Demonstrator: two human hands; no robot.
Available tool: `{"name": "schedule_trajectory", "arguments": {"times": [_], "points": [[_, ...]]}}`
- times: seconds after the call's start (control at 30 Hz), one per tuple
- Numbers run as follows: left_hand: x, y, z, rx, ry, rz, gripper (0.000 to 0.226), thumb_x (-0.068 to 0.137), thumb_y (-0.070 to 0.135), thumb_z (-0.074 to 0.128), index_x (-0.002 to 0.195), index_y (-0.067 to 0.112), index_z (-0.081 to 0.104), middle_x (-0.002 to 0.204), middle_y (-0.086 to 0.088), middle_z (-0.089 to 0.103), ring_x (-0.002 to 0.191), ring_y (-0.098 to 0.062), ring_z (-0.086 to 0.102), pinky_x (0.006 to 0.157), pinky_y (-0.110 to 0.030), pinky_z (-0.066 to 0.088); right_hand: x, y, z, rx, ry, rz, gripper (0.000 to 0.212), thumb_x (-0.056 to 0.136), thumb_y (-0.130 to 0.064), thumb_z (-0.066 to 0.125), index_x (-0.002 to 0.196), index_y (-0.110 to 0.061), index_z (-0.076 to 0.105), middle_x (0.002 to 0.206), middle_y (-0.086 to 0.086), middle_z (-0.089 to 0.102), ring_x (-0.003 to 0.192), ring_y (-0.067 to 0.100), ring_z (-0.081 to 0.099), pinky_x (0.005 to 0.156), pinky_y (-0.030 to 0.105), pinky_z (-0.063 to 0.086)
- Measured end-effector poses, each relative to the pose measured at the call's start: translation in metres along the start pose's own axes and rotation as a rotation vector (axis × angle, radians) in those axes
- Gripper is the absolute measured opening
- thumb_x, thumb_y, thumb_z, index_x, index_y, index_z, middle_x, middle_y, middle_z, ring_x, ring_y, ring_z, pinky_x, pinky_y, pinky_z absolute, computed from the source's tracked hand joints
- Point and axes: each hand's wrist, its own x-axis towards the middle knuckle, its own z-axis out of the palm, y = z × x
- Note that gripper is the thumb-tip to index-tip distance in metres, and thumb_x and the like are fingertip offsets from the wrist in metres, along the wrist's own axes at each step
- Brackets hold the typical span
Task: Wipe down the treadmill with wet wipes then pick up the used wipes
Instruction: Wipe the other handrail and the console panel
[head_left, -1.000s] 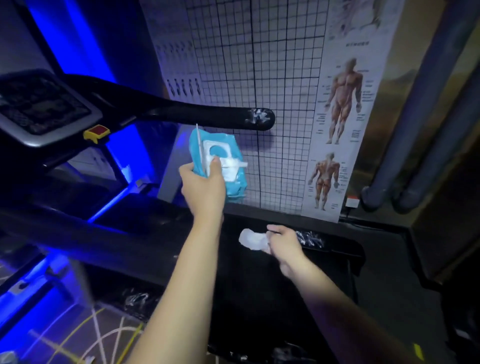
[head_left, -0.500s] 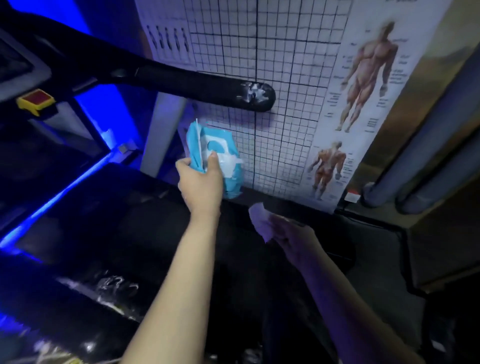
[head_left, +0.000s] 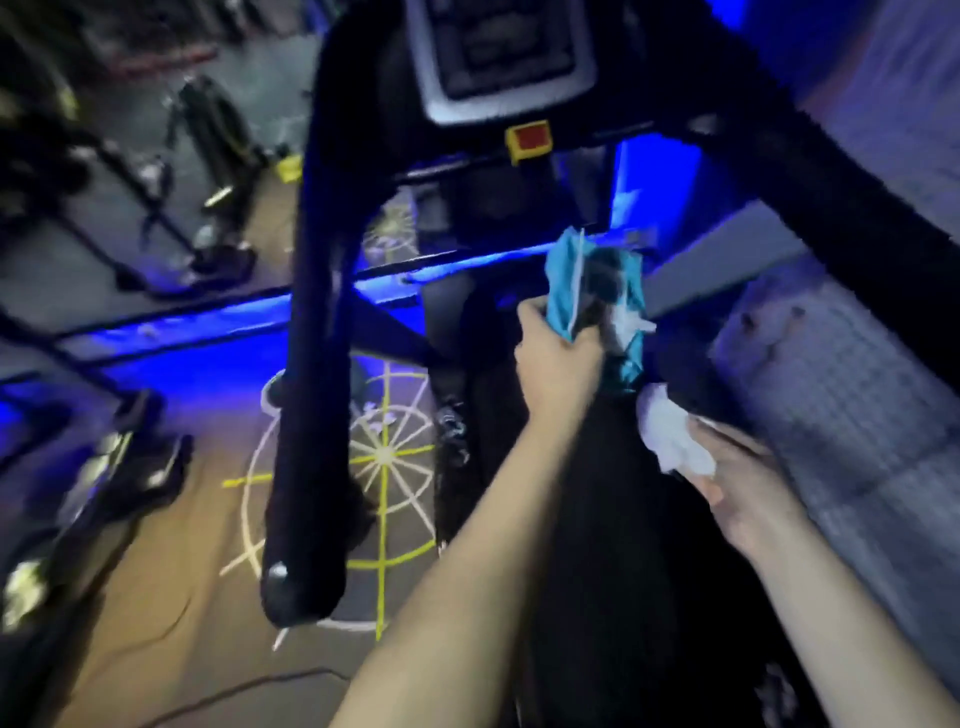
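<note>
Wipe, crumpled, runs long from 11 to 5 o'clock over the dark treadmill deck, at 3 o'clock from centre. Motion blur smears its edges and your fingertips. Your right hand pinches its lower end. Your left hand grips the pack, which stands upright with its top toward 12 o'clock.

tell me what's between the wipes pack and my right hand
Head view: a crumpled white wipe, held by the right hand, just under the wipes pack.
</note>
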Motion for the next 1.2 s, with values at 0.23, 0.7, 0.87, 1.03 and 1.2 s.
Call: {"name": "schedule_trajectory", "arguments": {"times": [0.23,0.7,0.87,1.03,1.2], "points": [[0.018,0.049,-0.072,0.080,0.193,0.017,0.040,0.082,0.019,0.066,0.120,0.020,0.055,0.108,-0.007,0.073,0.102,-0.033,0.067,0.082,-0.036,0.048,-0.010,-0.046,0.097,-0.104,-0.176,0.115,0.011,0.094,-0.005,0.065,0.100,-0.009,0.074,0.091,0.004,0.078,0.081,0.015,0.073,0.064,0.025,0.059],[0.097,0.009,-0.337,0.207,0.751,-0.168,0.033,0.089,0.009,0.063,0.121,0.011,0.056,0.101,-0.001,0.062,0.094,-0.025,0.056,0.075,-0.029,0.036,-0.027,-0.030,0.355,-0.359,-0.505,0.390,0.020,0.091,-0.002,0.068,0.111,0.000,0.068,0.107,0.019,0.071,0.083,0.025,0.067,0.085,0.041,0.056],[0.118,0.003,-0.375,0.180,0.833,-0.214,0.033,0.092,0.013,0.064,0.123,0.011,0.055,0.104,0.000,0.061,0.095,-0.023,0.057,0.077,-0.028,0.037,0.017,-0.043,0.393,-0.502,-0.531,0.366,0.009,0.097,-0.014,0.061,0.098,-0.021,0.057,0.099,0.003,0.058,0.082,0.017,0.059,0.069,0.032,0.053],[0.133,-0.007,-0.389,0.164,0.856,-0.254,0.036,0.085,0.019,0.066,0.119,0.012,0.055,0.106,-0.002,0.064,0.095,-0.027,0.060,0.076,-0.033,0.042,0.040,-0.035,0.422,-0.567,-0.476,0.261,0.019,0.091,0.003,0.062,0.084,-0.014,0.064,0.098,0.010,0.067,0.094,0.023,0.063,0.093,0.047,0.055],[0.149,-0.022,-0.381,0.201,0.891,-0.320,0.035,0.092,0.018,0.069,0.124,0.019,0.056,0.111,-0.002,0.066,0.096,-0.024,0.062,0.079,-0.034,0.047,0.075,-0.017,0.457,-0.548,-0.526,0.218,0.014,0.085,-0.019,0.081,0.091,-0.012,0.071,0.083,-0.006,0.071,0.076,0.002,0.064,0.078,0.018,0.051]]}}
